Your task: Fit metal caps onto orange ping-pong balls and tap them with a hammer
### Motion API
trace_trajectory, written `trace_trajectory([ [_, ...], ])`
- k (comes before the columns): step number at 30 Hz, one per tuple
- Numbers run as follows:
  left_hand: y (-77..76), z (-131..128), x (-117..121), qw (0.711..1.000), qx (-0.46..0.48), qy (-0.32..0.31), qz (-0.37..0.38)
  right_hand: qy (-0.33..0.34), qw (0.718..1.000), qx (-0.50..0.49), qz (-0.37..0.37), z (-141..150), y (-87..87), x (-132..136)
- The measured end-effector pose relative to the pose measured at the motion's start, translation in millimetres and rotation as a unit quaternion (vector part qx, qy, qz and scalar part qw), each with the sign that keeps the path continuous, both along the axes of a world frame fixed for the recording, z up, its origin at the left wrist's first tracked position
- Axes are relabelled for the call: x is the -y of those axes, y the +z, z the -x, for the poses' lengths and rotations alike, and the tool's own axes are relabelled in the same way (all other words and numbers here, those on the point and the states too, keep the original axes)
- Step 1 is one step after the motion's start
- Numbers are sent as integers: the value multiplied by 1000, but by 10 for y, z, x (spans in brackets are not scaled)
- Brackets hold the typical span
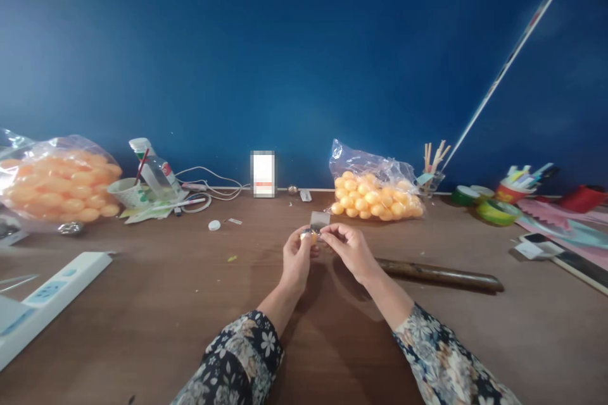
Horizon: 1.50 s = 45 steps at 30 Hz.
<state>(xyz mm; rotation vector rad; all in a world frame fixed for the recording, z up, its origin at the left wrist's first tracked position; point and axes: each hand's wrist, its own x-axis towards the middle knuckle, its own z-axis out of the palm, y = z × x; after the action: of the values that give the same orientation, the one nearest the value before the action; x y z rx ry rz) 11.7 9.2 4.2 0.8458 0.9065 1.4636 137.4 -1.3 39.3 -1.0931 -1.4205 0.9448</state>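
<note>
My left hand [297, 256] is closed around a small orange ball [310, 237], with a shiny dark patch showing near its top. Close beside it, my right hand [350, 250] pinches with thumb and forefinger at the ball's right side; whatever lies between those fingertips is too small to make out. A small greyish see-through square [320, 220] shows just behind the fingertips, and I cannot tell whether either hand holds it. Under my right forearm, a dark brown wooden stick [441, 275] lies on the brown table [199, 329].
Bags of orange balls stand at the back right [370, 196] and far left [61, 186]. A white power strip [57, 297] lies at left, near a paper cup [127, 193] and plastic bottle [156, 168]. Tape rolls [496, 210], a pen cup [515, 192] and a phone [570, 262] are at right.
</note>
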Motion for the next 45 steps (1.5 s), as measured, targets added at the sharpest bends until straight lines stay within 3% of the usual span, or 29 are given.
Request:
trace_trajectory([
  [13, 135, -5, 95, 996, 64, -66, -5, -8, 995, -101, 19, 47, -152, 55],
  [18, 151, -6, 103, 996, 63, -60, 6, -24, 990, -134, 41, 71, -131, 79],
  [29, 88, 2, 97, 996, 36, -82, -7, 61, 947, -300, 96, 112, -126, 86],
  [45, 95, 3, 102, 998, 21, -65, -12, 42, 954, -282, 97, 110, -126, 92],
])
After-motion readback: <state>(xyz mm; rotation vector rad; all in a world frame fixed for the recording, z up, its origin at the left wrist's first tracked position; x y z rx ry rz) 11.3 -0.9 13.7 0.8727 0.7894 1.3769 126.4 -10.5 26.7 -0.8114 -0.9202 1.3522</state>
